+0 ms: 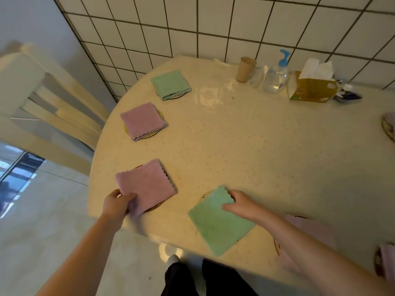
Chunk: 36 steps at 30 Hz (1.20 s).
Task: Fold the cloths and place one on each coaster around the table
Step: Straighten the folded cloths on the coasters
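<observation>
Left hand [118, 202] pinches near corner of folded pink cloth [147, 184] lying on its coaster [155, 207], close to counter [267, 150] edge. Right hand [240, 205], fingers spread flat, presses folded green cloth [218, 221]; coaster beneath mostly hidden. Two more folded cloths sit on coasters further round.

Risk: pink cloth overhangs toward edge; tug from left hand could drag it, or coaster, off counter. Green cloth could slide off-centre under push.

Room: counter middle open; bottle [275, 77], cup [245, 69], tissue box [312, 88] well apart at far wall.
</observation>
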Motion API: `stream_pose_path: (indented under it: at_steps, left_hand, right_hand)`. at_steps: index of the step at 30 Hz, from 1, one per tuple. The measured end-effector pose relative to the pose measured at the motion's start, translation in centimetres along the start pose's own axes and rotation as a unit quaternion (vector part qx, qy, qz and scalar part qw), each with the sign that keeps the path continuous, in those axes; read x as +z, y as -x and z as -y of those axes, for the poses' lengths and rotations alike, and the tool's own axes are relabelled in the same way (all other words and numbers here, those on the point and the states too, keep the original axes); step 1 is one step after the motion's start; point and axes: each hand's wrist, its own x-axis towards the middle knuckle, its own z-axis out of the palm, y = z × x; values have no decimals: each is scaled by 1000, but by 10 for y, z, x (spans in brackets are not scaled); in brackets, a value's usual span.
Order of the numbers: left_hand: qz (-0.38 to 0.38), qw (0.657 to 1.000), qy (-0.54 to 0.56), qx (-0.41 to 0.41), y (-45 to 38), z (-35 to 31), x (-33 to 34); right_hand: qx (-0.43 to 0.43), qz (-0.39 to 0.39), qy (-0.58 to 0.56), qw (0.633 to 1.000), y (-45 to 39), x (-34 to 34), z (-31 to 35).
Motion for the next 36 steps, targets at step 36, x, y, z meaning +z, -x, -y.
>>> stream_pose_path:
  at_steps: [36]
  left_hand:
    - [218, 890, -370, 154, -72, -58, -28]
  right_hand:
    - [30, -353, 12, 935, 39, 90, -24]
